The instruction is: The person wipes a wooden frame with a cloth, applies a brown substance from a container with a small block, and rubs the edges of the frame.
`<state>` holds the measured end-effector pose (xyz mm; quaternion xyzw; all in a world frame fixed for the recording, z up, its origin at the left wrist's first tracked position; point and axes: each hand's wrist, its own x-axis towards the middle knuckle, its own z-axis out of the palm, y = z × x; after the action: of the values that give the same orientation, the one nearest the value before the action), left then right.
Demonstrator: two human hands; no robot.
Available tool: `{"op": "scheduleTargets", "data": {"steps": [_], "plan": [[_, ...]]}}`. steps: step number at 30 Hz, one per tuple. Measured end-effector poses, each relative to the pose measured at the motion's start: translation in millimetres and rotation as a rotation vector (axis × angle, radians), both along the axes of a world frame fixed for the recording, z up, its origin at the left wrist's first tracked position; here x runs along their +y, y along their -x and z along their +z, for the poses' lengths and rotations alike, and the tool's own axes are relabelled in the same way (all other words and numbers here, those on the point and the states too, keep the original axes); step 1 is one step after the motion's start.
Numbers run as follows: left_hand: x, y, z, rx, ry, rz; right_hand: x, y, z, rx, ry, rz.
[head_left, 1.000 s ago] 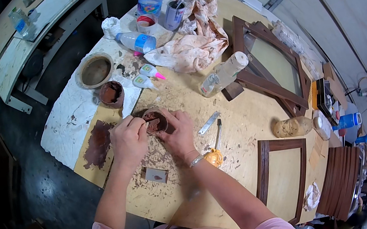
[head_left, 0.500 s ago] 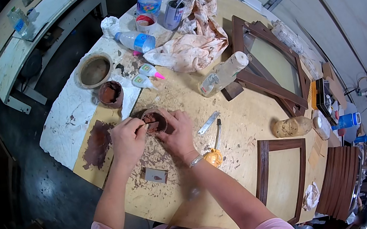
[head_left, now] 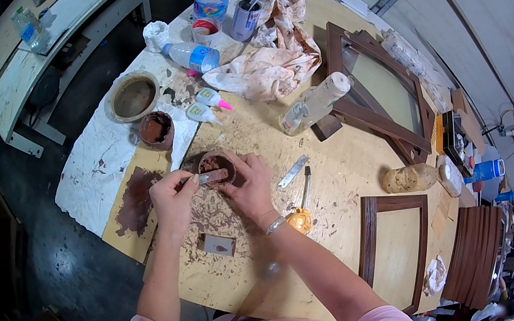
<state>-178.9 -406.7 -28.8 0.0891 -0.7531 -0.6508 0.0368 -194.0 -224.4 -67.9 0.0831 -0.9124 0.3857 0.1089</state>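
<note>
My left hand [head_left: 172,199] pinches a small flat metal scraper blade [head_left: 212,176], its strip lying across the mouth of a small brown-stained cup [head_left: 214,157]. My right hand [head_left: 252,185] wraps the cup's right side and keeps it on the worktable. Reddish-brown paste coats the inside of the cup. Left of my left hand, dark brown paste is smeared on a yellowish board [head_left: 119,229]. A second brown-crusted cup [head_left: 156,130] stands beyond it. Below my hands lies a small grey block [head_left: 218,244] with a brown mark.
A utility knife [head_left: 293,172] and a yellow-handled tool [head_left: 299,220] lie right of my hands. Wooden frames [head_left: 368,237] occupy the right side. Farther back are a round bowl [head_left: 136,98], glue bottles [head_left: 210,98], a stained cloth [head_left: 269,70] and a tilted bottle [head_left: 312,104].
My left hand has drawn back slightly to the left, and the blade has come up from inside the cup to lie across its mouth. My right hand and the cup stay in place.
</note>
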Motion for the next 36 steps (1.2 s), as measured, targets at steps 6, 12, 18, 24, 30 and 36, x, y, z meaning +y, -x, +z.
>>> {"op": "scheduleTargets", "data": {"steps": [6, 12, 18, 24, 30, 36], "plan": [[1, 0, 4, -0.103, -0.104, 0.014, 1, 1, 0, -0.003, 0.001, 0.002], [-1, 0, -2, -0.153, -0.291, 0.047, 4, 1, 1, 0.001, 0.001, 0.005], [-6, -4, 0, -0.178, -0.364, 0.085, -2, -3, 8, -0.016, -0.015, -0.01], [-16, -5, 2, -0.218, -0.464, 0.157, -11, -2, 8, 0.003, -0.033, -0.045], [-17, -1, 0, -0.27, -0.658, 0.199, 11, 1, 23, -0.031, 0.094, -0.014], [-29, 10, -57, -0.226, -0.788, -0.018, 87, -72, 23, 0.064, 0.215, -0.205]]}}
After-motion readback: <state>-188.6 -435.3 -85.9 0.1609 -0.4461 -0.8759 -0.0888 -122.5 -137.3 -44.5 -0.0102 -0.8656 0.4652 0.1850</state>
